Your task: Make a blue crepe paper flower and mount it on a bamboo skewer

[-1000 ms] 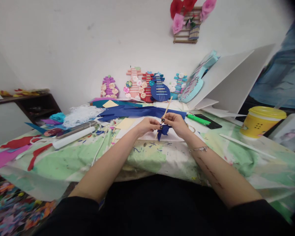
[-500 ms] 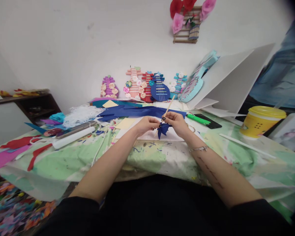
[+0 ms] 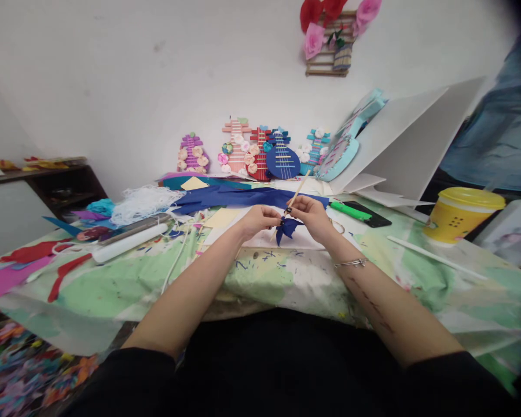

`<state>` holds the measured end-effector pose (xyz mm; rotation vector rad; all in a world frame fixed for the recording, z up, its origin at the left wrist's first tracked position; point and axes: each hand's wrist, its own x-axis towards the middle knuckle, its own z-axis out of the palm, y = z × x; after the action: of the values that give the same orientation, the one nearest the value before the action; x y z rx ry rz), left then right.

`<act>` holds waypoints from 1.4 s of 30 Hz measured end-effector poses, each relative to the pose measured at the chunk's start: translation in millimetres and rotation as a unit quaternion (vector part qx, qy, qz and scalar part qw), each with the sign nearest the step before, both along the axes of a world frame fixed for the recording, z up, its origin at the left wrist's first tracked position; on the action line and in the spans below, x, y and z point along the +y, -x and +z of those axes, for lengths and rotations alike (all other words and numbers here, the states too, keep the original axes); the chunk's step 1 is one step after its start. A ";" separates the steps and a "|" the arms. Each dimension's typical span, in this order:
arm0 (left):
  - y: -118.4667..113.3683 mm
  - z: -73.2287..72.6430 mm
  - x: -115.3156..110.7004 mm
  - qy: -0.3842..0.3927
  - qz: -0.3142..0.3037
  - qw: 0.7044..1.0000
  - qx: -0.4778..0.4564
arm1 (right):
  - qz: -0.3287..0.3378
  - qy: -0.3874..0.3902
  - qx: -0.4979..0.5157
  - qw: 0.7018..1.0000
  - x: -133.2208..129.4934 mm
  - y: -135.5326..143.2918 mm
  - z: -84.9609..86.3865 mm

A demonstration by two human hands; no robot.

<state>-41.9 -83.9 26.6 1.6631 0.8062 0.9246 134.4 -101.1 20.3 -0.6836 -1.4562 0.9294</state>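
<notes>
Both my hands are close together above a white sheet [image 3: 243,238] at the middle of the table. A small dark blue paper flower [image 3: 287,229] hangs between them, its pointed petals spread downward. My left hand [image 3: 263,222] pinches the flower's near edge with thumb and fingertips. My right hand [image 3: 309,215] closes its fingers round a thin wooden stick [image 3: 301,189], which slants up to the right and passes down by the flower. Fingers hide where the stick meets the blue paper.
Blue sheets [image 3: 226,197] lie behind my hands, with decorated lute-shaped crafts [image 3: 283,161] against the wall. A green glue gun or marker-like tool [image 3: 351,211], a black phone [image 3: 375,215] and a yellow-lidded cup [image 3: 462,217] are right. White string [image 3: 145,204] and a white power strip [image 3: 130,243] are left.
The blue flower has turned slightly, its petals now pointing differently. The stick leans a little further right at its top. Both hands stay nearly in place.
</notes>
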 end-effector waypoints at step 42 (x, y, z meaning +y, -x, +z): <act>3.2 2.8 -1.5 0.111 -0.085 0.989 -0.037 | -0.060 0.018 0.133 0.989 2.4 -0.1 9.4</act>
<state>-45.1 -85.3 29.3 1.4702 0.6793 0.7439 134.5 -98.7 29.7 -0.6401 -1.1534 0.9172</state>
